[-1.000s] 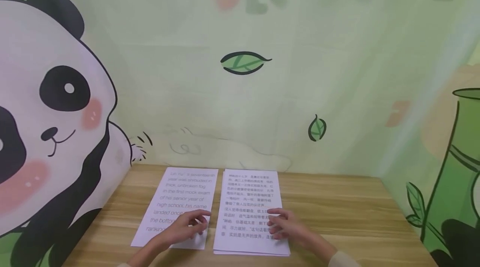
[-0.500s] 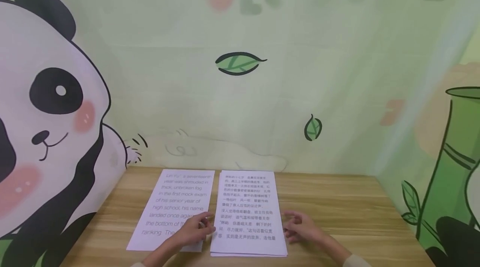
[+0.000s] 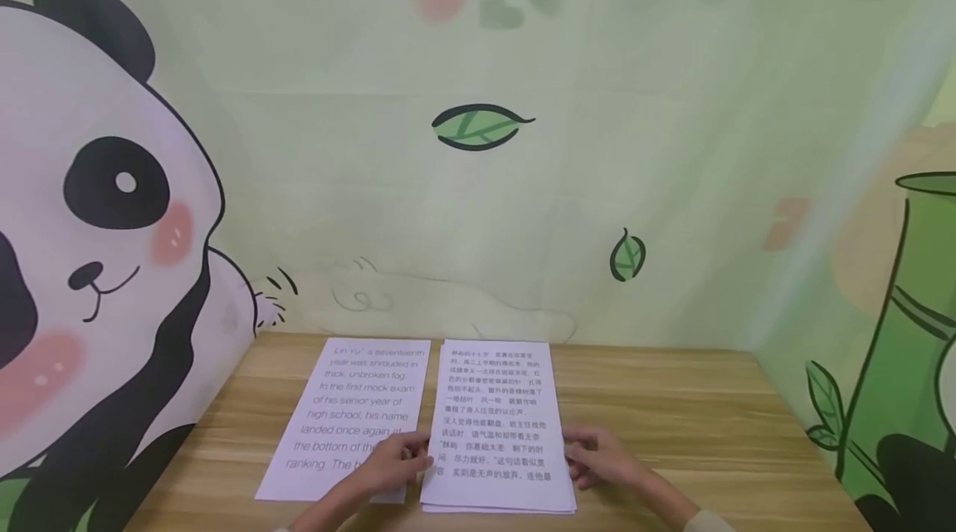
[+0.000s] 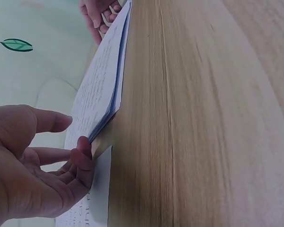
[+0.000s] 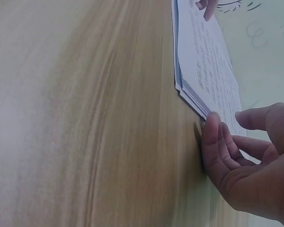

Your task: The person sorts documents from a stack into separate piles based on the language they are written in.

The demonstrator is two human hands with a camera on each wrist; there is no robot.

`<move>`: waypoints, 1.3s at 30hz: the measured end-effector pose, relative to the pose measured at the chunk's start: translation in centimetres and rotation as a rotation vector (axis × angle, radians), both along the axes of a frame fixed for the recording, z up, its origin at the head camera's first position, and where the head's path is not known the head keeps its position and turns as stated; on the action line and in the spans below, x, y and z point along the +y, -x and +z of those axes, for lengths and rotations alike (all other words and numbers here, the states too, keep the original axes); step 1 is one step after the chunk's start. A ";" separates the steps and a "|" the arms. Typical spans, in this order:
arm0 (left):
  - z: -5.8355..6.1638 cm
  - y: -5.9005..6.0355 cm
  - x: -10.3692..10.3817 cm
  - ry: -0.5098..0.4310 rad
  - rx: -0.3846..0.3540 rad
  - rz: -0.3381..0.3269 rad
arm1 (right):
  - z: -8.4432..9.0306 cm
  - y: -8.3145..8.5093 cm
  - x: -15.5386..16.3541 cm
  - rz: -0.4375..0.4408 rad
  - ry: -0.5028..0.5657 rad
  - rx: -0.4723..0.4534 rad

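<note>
A slightly uneven stack of white paper sheets with small black writing point(image 3: 496, 412) is seen at the bottom middle of the head view, laid flat on a brown wooden table point(image 3: 680, 399). Its left edge is touched by the left hand point(image 3: 394, 464), its right edge by the right hand point(image 3: 603, 457). The hands are held apart, fingers loosely bent. At the lower left, a white sheet with bigger English words point(image 3: 354, 403) is partly covered by the left hand.

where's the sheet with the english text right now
In the head view, the English-text sheet lies on the table, just left of the Chinese-text stack, its lower right part partly covered by the left hand.
</note>
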State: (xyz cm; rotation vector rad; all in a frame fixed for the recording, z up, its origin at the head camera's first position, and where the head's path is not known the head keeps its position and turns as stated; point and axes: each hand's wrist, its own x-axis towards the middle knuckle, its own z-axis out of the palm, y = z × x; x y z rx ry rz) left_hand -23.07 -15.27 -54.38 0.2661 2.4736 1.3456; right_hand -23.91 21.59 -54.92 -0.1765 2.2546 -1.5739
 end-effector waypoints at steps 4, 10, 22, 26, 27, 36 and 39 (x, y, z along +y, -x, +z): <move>0.2 -0.2 0.0 -0.008 0.009 0.014 | 0.1 -0.1 -0.2 -0.025 -0.021 -0.006; 0.3 -0.4 0.0 -0.040 0.032 0.049 | 0.6 -0.4 -0.5 -0.073 -0.043 -0.022; -0.3 -0.1 0.8 -0.268 -0.018 0.132 | 0.5 -0.8 -0.6 -0.064 0.108 -0.020; -0.5 0.0 0.8 -0.279 -0.076 0.135 | 0.4 -0.8 -0.7 -0.064 0.130 -0.064; -0.6 0.0 0.7 -0.279 -0.092 0.127 | 0.3 -0.8 -0.7 -0.063 0.124 -0.068; -1.2 -0.2 0.6 -0.332 -0.134 0.098 | 0.0 -0.7 -0.8 -0.084 0.103 -0.095; -1.2 -0.1 0.6 -0.340 -0.123 0.107 | 0.2 -0.7 -0.8 -0.101 0.108 -0.099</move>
